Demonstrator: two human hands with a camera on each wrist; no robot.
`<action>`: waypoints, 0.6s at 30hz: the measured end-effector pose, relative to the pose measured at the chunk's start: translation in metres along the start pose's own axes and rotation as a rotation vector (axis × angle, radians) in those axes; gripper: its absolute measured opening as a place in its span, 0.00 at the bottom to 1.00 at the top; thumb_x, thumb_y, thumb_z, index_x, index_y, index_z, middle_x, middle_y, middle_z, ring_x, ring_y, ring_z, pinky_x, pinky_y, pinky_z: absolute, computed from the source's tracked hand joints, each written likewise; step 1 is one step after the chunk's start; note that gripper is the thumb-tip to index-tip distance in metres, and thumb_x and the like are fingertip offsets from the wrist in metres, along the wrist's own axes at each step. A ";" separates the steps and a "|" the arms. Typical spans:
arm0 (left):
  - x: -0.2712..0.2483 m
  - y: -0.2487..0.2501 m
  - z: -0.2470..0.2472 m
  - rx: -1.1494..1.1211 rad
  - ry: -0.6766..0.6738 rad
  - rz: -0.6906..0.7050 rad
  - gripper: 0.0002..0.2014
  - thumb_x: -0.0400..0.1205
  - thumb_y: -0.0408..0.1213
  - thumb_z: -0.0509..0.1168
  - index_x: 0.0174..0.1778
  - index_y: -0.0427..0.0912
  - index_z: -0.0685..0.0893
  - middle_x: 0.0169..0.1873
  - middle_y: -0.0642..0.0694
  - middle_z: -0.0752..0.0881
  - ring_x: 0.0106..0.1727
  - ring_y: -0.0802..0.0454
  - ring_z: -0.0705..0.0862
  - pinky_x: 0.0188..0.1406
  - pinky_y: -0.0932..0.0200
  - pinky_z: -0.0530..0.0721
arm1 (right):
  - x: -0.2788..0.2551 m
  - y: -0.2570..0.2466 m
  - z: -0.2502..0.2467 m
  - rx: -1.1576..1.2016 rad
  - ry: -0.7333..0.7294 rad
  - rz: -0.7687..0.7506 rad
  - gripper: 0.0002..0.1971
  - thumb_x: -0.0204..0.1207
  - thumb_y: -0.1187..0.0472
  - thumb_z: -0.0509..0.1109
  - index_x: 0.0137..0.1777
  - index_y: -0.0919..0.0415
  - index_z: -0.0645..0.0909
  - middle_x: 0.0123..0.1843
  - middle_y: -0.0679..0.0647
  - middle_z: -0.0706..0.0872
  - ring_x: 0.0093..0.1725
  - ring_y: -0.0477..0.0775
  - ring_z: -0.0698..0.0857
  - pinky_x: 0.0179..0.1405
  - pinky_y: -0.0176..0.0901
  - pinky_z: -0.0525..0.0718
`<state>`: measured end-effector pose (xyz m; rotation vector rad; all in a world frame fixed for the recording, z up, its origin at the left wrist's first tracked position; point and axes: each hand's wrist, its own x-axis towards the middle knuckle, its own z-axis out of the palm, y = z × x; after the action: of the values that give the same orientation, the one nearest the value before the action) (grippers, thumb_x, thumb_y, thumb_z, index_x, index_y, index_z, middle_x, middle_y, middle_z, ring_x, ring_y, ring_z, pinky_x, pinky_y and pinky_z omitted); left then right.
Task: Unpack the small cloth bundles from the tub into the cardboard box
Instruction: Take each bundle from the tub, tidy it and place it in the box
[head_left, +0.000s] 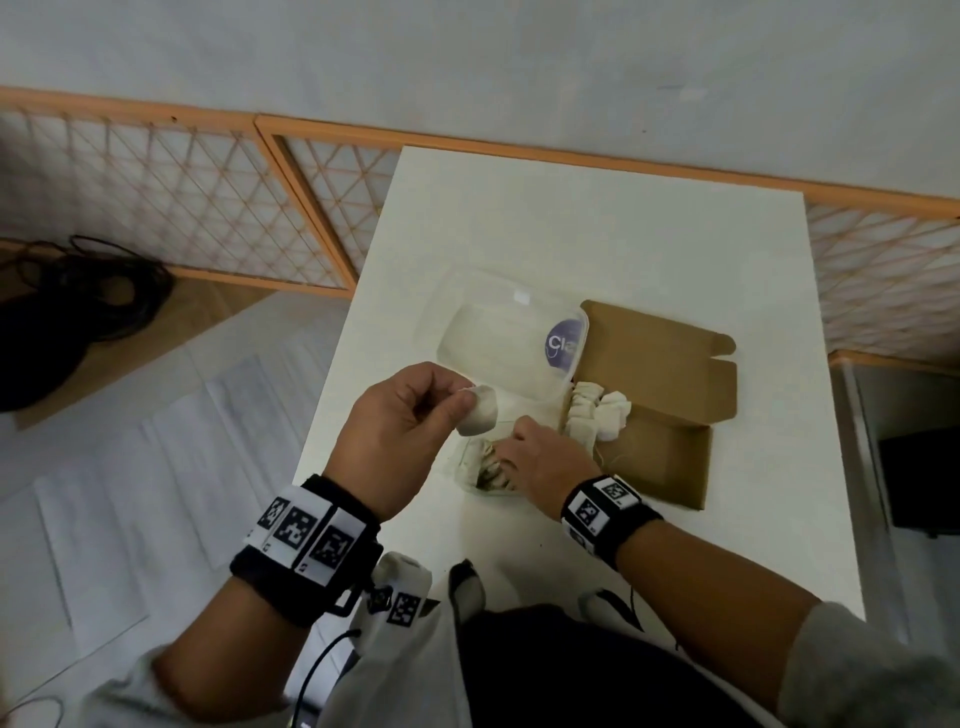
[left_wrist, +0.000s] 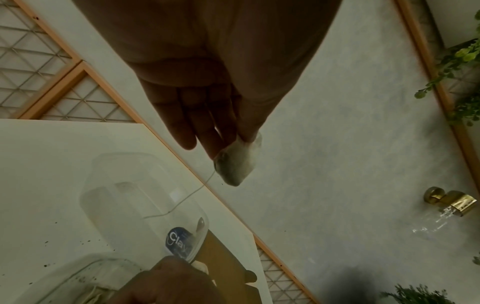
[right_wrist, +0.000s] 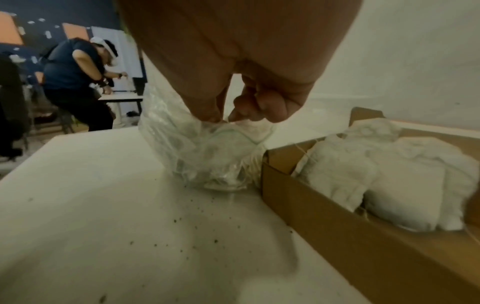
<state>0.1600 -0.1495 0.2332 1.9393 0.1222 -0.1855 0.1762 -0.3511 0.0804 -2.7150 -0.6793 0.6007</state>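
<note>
My left hand (head_left: 465, 402) is raised over the table and pinches a small white cloth bundle (head_left: 477, 411) between thumb and fingers. In the left wrist view this bundle (left_wrist: 235, 164) trails a thin thread. My right hand (head_left: 506, 447) reaches into the clear plastic tub (head_left: 467, 478), fingers curled. In the right wrist view its fingertips (right_wrist: 239, 115) pinch white cloth at the top of the tub (right_wrist: 197, 156). Right of the tub lies the open cardboard box (head_left: 670, 467) with several white bundles (head_left: 597, 410) in its left end. The box wall (right_wrist: 324, 226) stands against the tub.
The tub's clear lid (head_left: 498, 332), with a purple label, lies behind the tub. Dark crumbs (right_wrist: 194, 222) dot the white table (head_left: 623, 234). Black cables (head_left: 78, 301) lie on the floor at left, beside lattice panels (head_left: 182, 197). Another person (right_wrist: 75, 82) works at a far table.
</note>
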 end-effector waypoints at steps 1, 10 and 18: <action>0.001 0.000 0.001 0.001 0.000 0.000 0.03 0.86 0.38 0.73 0.47 0.48 0.90 0.43 0.52 0.94 0.47 0.54 0.91 0.53 0.55 0.88 | -0.002 0.001 -0.003 0.058 0.012 0.021 0.13 0.91 0.52 0.61 0.60 0.56 0.85 0.57 0.54 0.77 0.48 0.56 0.81 0.44 0.50 0.83; 0.009 -0.002 0.009 0.044 -0.024 -0.007 0.04 0.87 0.39 0.71 0.47 0.50 0.89 0.41 0.55 0.93 0.44 0.57 0.89 0.50 0.59 0.86 | -0.030 0.005 -0.051 0.751 0.276 0.243 0.03 0.86 0.58 0.71 0.50 0.55 0.83 0.43 0.47 0.89 0.40 0.41 0.85 0.40 0.31 0.80; 0.010 0.000 0.016 -0.024 -0.211 -0.062 0.03 0.86 0.39 0.73 0.47 0.47 0.91 0.45 0.46 0.95 0.51 0.38 0.91 0.57 0.39 0.88 | -0.058 0.002 -0.101 1.056 0.318 0.257 0.05 0.89 0.58 0.68 0.57 0.56 0.85 0.44 0.48 0.93 0.35 0.44 0.85 0.40 0.42 0.87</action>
<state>0.1689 -0.1642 0.2257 1.8813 0.0440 -0.4259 0.1767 -0.3977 0.1872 -1.8173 0.0953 0.3903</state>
